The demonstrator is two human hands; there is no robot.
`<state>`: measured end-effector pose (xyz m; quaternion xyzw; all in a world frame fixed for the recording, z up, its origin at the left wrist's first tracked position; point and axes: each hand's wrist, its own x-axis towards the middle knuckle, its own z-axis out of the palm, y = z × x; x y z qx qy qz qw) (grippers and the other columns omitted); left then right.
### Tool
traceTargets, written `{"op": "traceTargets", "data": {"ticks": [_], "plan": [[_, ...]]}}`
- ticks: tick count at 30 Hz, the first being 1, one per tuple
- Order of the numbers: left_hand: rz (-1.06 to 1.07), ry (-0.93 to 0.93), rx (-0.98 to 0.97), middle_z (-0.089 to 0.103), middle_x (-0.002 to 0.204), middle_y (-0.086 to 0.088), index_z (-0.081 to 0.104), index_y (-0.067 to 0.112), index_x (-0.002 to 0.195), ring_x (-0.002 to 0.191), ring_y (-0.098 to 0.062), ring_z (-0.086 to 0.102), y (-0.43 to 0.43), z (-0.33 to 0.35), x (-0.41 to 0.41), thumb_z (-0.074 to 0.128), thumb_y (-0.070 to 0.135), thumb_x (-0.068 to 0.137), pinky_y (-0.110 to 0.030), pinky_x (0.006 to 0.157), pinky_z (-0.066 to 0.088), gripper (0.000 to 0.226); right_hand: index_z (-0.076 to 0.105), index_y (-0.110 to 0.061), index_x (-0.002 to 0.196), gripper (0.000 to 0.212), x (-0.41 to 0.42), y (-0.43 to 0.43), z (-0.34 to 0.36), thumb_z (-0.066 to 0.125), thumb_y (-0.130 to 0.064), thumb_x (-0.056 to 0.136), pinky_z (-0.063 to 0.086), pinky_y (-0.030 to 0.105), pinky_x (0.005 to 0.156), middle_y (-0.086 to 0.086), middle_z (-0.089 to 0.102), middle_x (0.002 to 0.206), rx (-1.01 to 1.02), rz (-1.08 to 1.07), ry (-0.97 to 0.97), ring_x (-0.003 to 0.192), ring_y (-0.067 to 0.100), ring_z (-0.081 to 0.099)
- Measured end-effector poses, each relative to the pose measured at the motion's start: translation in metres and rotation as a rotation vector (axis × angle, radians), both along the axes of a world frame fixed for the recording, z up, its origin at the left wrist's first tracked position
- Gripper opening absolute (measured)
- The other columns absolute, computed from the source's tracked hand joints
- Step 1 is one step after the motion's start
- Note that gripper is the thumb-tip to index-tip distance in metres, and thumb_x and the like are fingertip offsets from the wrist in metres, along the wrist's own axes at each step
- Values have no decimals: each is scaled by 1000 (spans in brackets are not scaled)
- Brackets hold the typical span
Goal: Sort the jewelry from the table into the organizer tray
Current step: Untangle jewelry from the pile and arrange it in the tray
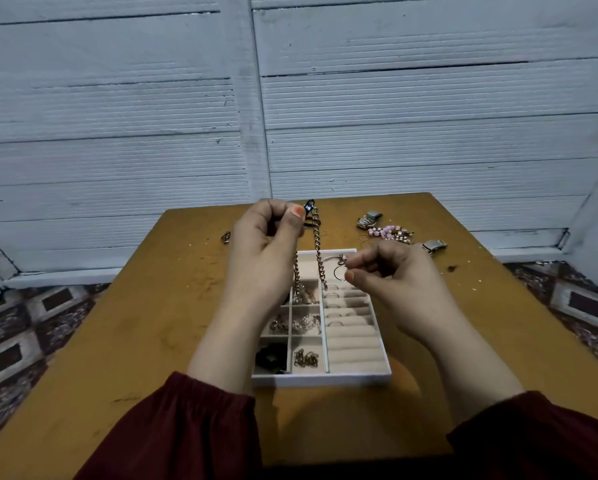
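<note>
At the far left of the tabletop (117, 306) lies a small brownish metal piece (225, 237), too small and blurred to identify. Next to it the left hand (266, 244) is raised above the tabletop, fingers curled and thumb pressed against the forefinger, pinching a chain (320, 258) just below its dark clasp (309, 204). The chain hangs in two strands; the left strand runs behind the palm, and its lower end is lost among the pieces in the organizer tray (325, 379). The tray lies under and between both hands, and the left wrist hides the far-left compartments. The small compartments that show hold tangled metal pieces (278, 323), a dark round item (271, 358) cut off by the forearm, and loose chain links (306, 358), none sharp enough to name more closely. The tray's right half is ring rolls (353, 344), with a few rings (335, 296) seated in the far slots. Above them the right hand (391, 282), fingers curled, pinches a thin ring (339, 273) between thumb and forefinger; something pale pink at the fingertips cannot be made out. Farther right, beyond the tray, lie a metal watch-like piece (369, 219), a cluster of pink beads (389, 233) and another metal piece (434, 245) partly hidden behind the right hand. Dark red sleeves (193, 427) are cut off at the bottom edge.
</note>
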<state>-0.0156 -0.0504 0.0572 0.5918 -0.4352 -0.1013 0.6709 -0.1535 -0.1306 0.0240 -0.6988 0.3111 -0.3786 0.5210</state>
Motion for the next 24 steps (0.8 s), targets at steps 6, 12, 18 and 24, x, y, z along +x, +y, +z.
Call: {"op": "traceTargets", "data": {"ticks": [6,12,18,24], "plan": [[-16,-3,12,58,72,5,59,17,78,69,-8,52,17,-1,-13,54,16,95,-15,65,44,18,66,-12,78,16,-7,15,-11,69,3,80,51,19,51,12,64,74,28,-28,-23,55,4,58],[-13,9,26,58,72,3,60,15,77,70,-8,52,29,-7,-20,55,16,95,-17,67,43,18,66,-13,79,17,-10,28,-20,68,4,81,54,25,55,6,64,73,57,-38,-56,57,5,60],[-25,47,67,55,70,2,58,15,75,68,-6,48,36,-21,-29,55,15,95,-14,62,41,19,66,-9,80,14,-11,33,-18,68,5,81,51,18,51,4,63,71,51,-42,-101,57,5,57],[-39,78,78,55,68,2,58,12,76,64,-7,48,37,-27,-32,54,13,95,-14,59,42,19,66,-9,81,15,-13,34,-20,69,6,79,52,16,54,5,64,73,52,-50,-123,60,5,56]]}}
